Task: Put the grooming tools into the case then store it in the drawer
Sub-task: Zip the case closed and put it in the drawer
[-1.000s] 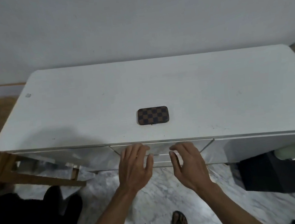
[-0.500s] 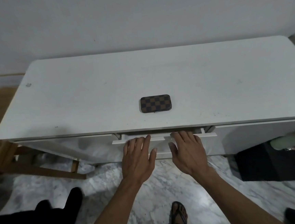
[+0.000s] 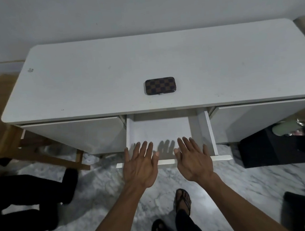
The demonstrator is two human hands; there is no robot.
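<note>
**Head view: drawer out, case waiting on the desk top**

Head view, and we sweep from the left. A wooden frame (image 3: 40, 151) leans beside the left end of the white desk (image 3: 89, 80), with dark trousered legs (image 3: 26, 200) low on the marble floor (image 3: 102, 186).

Now the left hand (image 3: 140, 167): palm down, fingers straight and spread, gripping nothing, over the near lip of the drawer (image 3: 202, 129). Whether it touches the drawer front I cannot tell. The drawer is pulled out toward us, its white floor bare in the part we can see, finger shadows falling across it.

Up on the desk top, above the drawer and well apart from both hands, lies the case (image 3: 160, 85). It is a small flat checked box, brown and dark, lid closed, a little metal clasp on its near edge. It looks rigid and light, with a leather-like skin that ought to give decent friction. My call: pinch it across the short span, thumb on the near long edge beside the clasp, fingers on the far edge, and keep it level so the tools inside do not rattle or spring the clasp. One hand should manage it.

On to the right hand (image 3: 193, 161): likewise flat, fingers extended, empty, over the drawer front.

Far right, a dark bin (image 3: 272, 151) stands on the floor beside the desk.
</note>
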